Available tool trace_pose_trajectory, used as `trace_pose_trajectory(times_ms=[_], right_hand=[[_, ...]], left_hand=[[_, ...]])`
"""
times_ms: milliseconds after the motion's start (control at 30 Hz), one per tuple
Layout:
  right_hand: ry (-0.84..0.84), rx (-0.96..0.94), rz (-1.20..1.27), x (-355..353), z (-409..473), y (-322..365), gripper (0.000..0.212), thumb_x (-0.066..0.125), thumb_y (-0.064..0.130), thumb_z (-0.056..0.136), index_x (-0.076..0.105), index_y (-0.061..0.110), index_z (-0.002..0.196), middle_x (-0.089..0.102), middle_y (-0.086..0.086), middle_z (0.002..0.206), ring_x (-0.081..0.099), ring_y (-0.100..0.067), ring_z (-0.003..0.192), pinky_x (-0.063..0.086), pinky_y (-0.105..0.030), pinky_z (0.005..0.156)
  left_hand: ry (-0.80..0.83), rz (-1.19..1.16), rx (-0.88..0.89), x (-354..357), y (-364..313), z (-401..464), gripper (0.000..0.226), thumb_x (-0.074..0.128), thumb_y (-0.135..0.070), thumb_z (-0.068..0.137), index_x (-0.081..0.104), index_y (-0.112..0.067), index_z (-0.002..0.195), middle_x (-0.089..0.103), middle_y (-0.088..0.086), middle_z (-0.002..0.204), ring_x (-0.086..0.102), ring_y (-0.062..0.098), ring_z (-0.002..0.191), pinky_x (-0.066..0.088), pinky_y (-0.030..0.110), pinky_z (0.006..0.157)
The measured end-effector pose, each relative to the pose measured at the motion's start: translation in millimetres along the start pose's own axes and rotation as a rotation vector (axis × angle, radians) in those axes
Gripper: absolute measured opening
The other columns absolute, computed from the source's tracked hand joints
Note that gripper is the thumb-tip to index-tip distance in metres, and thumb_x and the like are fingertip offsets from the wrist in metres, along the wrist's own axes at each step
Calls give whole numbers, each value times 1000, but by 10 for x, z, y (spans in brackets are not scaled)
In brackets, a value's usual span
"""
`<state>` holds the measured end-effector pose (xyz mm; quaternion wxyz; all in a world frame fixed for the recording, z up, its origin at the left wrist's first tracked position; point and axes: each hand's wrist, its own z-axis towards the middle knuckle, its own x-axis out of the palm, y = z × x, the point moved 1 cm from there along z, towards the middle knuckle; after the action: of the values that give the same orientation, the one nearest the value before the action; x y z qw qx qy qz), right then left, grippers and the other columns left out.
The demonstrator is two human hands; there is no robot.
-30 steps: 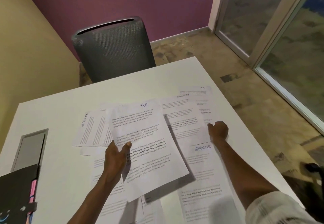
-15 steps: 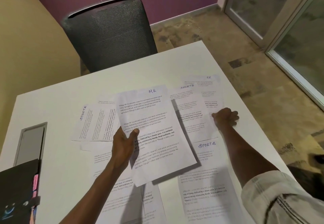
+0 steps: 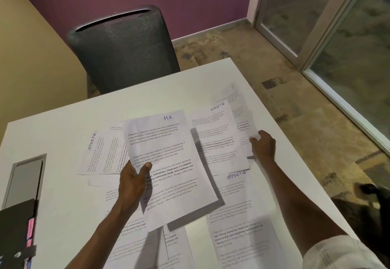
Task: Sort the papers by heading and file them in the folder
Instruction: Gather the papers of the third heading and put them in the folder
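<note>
My left hand (image 3: pixel 133 181) grips a sheet headed HR (image 3: pixel 168 163) and holds it above the white table (image 3: pixel 63 195), thumb on top. My right hand (image 3: pixel 263 145) pinches the lower corner of another printed sheet (image 3: pixel 238 108) at the far right and lifts it, so it curls up off the table. Sheets headed SPORTS lie flat: one (image 3: pixel 217 138) between my hands, one (image 3: pixel 240 216) under my right forearm, one (image 3: pixel 99 152) turned sideways at the left. More sheets (image 3: pixel 135 241) lie near the front edge. The black folder (image 3: pixel 15 233) with pink tabs sits at the lower left corner.
A grey mesh chair (image 3: pixel 124 47) stands behind the table's far edge. A grey cable hatch (image 3: pixel 23 180) is set into the table at the left. Glass doors (image 3: pixel 337 36) and a patterned floor lie to the right. A dark object (image 3: pixel 369 205) shows at the right edge.
My right hand, which rested on the right-hand sheets, has taken hold of the far right sheet and raised it. My left hand keeps the HR sheet aloft. The view tilted up slightly.
</note>
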<state>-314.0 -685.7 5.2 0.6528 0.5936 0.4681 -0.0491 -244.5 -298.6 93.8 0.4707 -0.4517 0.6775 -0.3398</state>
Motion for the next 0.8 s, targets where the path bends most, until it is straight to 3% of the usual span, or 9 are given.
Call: trace_pose_trajectory(times_ms=[233, 333, 467, 567, 700, 800], right_hand=[[-177, -133, 49, -518, -262, 393, 12, 58, 5, 93, 62, -2, 102, 68, -19, 110, 63, -35, 101, 48, -33, 82], [-233, -192, 92, -776, -401, 654, 20, 59, 8, 93, 63, 2, 112, 67, -16, 118, 63, -33, 107, 52, -35, 85], [-270, -250, 190, -1145, -700, 1001, 17, 59, 7, 93, 64, 1, 108, 68, -14, 115, 64, -30, 100, 46, -27, 77], [-210, -181, 277, -1294, -898, 1135, 25, 60, 13, 94, 64, 2, 116, 67, -11, 116, 63, -24, 99, 49, -29, 79], [-72, -125, 454, -1257, -1256, 1276, 27, 63, 17, 93, 64, 7, 118, 69, -7, 113, 67, -25, 99, 57, -42, 87], [26, -99, 540, -1105, -1582, 1343, 23, 63, 18, 93, 67, 13, 116, 71, 1, 104, 68, -20, 95, 57, -42, 88]], left_hand=[[-63, 22, 104, -220, -27, -119, 23, 59, -14, 97, 63, -12, 120, 71, 4, 108, 67, 21, 96, 49, 33, 77], [-72, 36, 120, -354, 7, -184, 17, 59, -15, 97, 62, -14, 113, 70, 4, 101, 66, 18, 87, 49, 30, 69], [-56, 24, 117, -536, 40, -226, 25, 58, -15, 97, 62, -13, 122, 70, 4, 111, 67, 27, 100, 53, 46, 88], [-45, 10, 129, -645, -1, -227, 27, 55, -16, 98, 61, -15, 125, 70, 5, 116, 66, 30, 105, 52, 53, 94], [-41, -14, 176, -736, -133, -248, 26, 51, -14, 101, 60, -13, 125, 68, 6, 116, 64, 30, 104, 51, 45, 89], [-6, -8, 200, -786, -233, -303, 30, 50, -22, 102, 58, -16, 130, 67, 5, 123, 64, 31, 109, 53, 50, 92]])
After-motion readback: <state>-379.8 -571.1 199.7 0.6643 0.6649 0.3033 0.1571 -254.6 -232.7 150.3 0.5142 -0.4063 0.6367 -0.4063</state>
